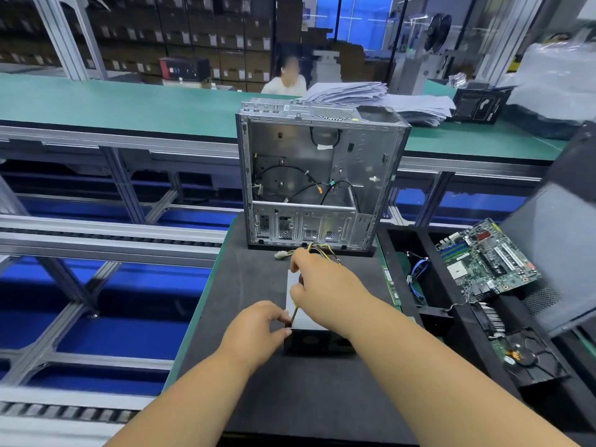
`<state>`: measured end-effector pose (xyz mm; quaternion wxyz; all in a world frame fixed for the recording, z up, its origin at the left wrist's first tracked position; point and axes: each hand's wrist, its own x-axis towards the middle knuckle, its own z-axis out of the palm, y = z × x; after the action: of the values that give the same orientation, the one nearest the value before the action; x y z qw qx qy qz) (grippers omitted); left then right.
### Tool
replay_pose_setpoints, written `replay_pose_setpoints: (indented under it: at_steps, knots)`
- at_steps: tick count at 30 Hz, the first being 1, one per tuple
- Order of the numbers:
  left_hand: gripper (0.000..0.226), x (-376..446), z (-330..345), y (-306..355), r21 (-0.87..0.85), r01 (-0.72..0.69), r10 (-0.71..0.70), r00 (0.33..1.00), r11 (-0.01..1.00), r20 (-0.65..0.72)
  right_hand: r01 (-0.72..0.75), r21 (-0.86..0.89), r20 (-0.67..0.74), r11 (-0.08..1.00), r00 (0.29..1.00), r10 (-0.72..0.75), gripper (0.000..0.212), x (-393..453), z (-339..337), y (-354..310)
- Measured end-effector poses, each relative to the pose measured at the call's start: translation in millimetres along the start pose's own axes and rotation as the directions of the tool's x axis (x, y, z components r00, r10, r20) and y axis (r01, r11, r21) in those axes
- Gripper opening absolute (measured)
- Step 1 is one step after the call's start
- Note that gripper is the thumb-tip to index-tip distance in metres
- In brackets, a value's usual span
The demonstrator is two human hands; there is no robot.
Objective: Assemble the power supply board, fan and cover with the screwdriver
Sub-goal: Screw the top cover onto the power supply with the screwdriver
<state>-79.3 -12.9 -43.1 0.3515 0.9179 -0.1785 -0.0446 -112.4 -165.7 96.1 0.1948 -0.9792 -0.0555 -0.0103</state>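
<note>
A silver power supply box [306, 317] with a black fan face [317, 343] toward me lies on the dark mat [290, 398]. Its yellow and black cable bundle [317, 248] runs toward the open metal computer case [319, 182] standing behind it. My right hand [322, 288] is closed around a screwdriver [294, 316], whose thin shaft points down at the box's near left top corner. My left hand [258, 330] pinches that same corner, with thumb and fingers by the screwdriver tip. The screw itself is hidden.
A black tray [419, 304] on the right holds a green motherboard [487, 259], blue cables [417, 279] and a round cooler fan [529, 356]. Conveyor rails [106, 243] run along the left. A green bench [129, 104] behind carries paper stacks [371, 98]; a person [285, 79] sits beyond it.
</note>
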Motion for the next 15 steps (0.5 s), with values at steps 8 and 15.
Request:
replay_pose_setpoints:
  at_steps: [8, 15]
  knots:
    - [0.018, -1.2, 3.1, 0.0, -0.034, 0.021, -0.021, 1.000, 0.999, -0.011, -0.123, -0.318, -0.165, 0.940, 0.984, 0.073, 0.035, 7.1, 9.9, 1.1]
    - [0.019, 0.0, 2.5, -2.5, -0.018, 0.011, -0.011, 1.000, 1.000, -0.007, 0.082, 0.018, -0.074, 0.996, 0.994, -0.080, 0.016, 4.9, 13.7, 3.8]
